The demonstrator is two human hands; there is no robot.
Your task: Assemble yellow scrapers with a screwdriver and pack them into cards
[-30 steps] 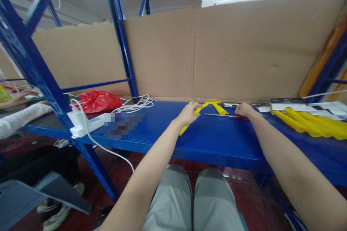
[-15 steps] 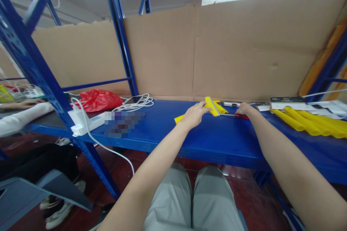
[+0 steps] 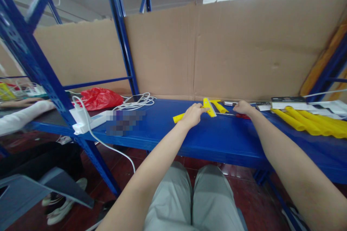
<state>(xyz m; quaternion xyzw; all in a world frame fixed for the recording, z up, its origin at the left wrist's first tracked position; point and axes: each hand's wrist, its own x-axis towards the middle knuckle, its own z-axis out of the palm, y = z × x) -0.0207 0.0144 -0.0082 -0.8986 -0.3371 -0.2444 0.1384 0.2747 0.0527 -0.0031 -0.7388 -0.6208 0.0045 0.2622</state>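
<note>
My left hand [image 3: 193,114] is wrapped round the handle of a yellow scraper [image 3: 208,108]. The scraper's T-shaped head, with a pale metal edge, sticks out beyond my fingers, and the handle's end shows at the wrist side. My right hand [image 3: 241,107] is closed near the back of the shelf; whatever its fingers hold is hidden. Just below that hand lies a red-handled screwdriver [image 3: 243,116], its thin shaft pointing left toward the scraper. Another yellow T-shaped piece [image 3: 221,107] lies between my hands, behind the screwdriver shaft. A small white-and-silver item [image 3: 229,103] lies beside my right hand.
Several yellow handles [image 3: 311,121] lie at right before a black-and-white box [image 3: 287,102]. A white power strip [image 3: 92,122], cables [image 3: 141,101] and a red plastic bag [image 3: 100,98] are at left. Cardboard [image 3: 244,50] backs the blue shelf [image 3: 162,135]. Another person's sleeve [image 3: 27,115] shows far left.
My left hand has turned the scraper a little, its head moving slightly left and down, apart from the other yellow piece. My right hand has shifted slightly up and left above the red handle.
</note>
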